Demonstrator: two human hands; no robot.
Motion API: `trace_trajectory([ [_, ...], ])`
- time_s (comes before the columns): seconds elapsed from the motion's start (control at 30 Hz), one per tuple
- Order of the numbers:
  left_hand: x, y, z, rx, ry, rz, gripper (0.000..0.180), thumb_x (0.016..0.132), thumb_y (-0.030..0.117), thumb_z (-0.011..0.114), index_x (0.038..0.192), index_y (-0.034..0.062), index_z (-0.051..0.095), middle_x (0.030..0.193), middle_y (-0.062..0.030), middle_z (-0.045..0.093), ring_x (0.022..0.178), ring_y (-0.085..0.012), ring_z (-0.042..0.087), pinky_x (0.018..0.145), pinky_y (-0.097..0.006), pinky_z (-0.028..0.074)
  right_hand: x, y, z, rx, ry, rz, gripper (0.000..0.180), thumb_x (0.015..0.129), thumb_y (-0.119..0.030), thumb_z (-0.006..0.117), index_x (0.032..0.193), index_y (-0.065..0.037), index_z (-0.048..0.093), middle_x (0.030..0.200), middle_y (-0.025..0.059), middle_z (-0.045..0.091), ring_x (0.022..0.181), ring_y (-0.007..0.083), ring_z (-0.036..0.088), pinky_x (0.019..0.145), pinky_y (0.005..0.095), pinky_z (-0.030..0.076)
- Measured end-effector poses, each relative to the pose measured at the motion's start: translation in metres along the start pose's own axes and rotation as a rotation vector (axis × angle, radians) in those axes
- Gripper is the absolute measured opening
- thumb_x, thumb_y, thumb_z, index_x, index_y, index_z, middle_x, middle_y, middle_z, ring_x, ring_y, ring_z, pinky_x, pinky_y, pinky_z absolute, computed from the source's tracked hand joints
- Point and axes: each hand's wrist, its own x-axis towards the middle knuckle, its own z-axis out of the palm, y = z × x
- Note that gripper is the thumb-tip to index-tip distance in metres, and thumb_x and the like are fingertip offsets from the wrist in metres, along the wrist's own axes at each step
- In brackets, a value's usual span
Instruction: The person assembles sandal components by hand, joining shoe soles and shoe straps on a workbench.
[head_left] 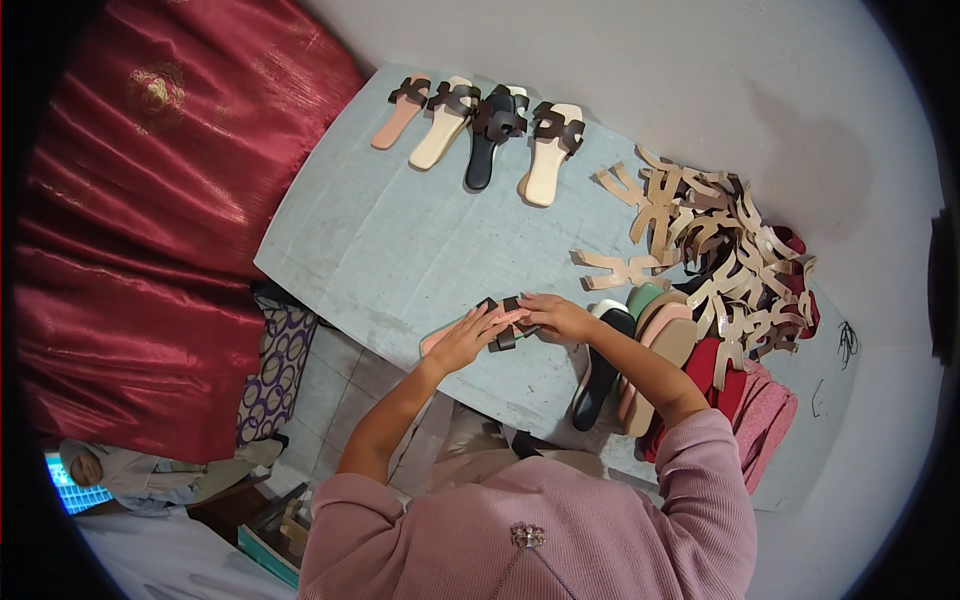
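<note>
A pink sandal sole with a dark brown strap lies across the near part of the table, between my hands. My left hand is around the sole's left part, its fingers reaching toward the strap. From the other side, my right hand grips the sandal's right end, fingertips on the strap. The undersides of both hands are hidden. Right beside my right forearm, a black sole and a stack of pink and tan soles lie on the table.
Finished-looking sandals stand in a row along the far edge, such as a black sandal and a cream one. Loose beige and dark straps heap up at the right. Pink fabric-like pieces lie nearer. A red curtain hangs left; another person sits lower left.
</note>
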Motion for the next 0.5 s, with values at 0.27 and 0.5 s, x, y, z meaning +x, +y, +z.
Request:
trace_trajectory([
  [0.27, 0.011, -0.019, -0.063, -0.396, -0.021, -0.134, 0.043, 0.077, -0.006, 0.043, 0.118, 0.0048, 0.044, 0.12, -0.0139, 0.046, 0.108, -0.0288, 0.047, 0.093, -0.035, 0.038, 0.035, -0.025, -0.016, 0.214, -0.003, 0.156, 0.037, 0.068, 0.001, 0.054, 0.105, -0.002, 0.05, 0.108, 0.0138, 0.053, 0.099, 0.0277, 0.052, 0.085, 0.0369, 0.042],
  [0.5, 0.025, -0.075, -0.108, -1.167, 0.017, -0.43, 0.025, 0.084, -0.003, 0.044, 0.108, 0.0001, 0.051, 0.097, -0.0049, 0.056, 0.095, -0.0099, 0.05, 0.082, -0.024, 0.041, 0.096, -0.023, -0.067, 0.995, 0.099, 0.414, 0.037, 0.082, -0.01, 0.056, 0.117, -0.005, 0.044, 0.102, 0.0013, 0.053, 0.09, 0.0099, 0.051, 0.075, 0.0255, 0.045],
])
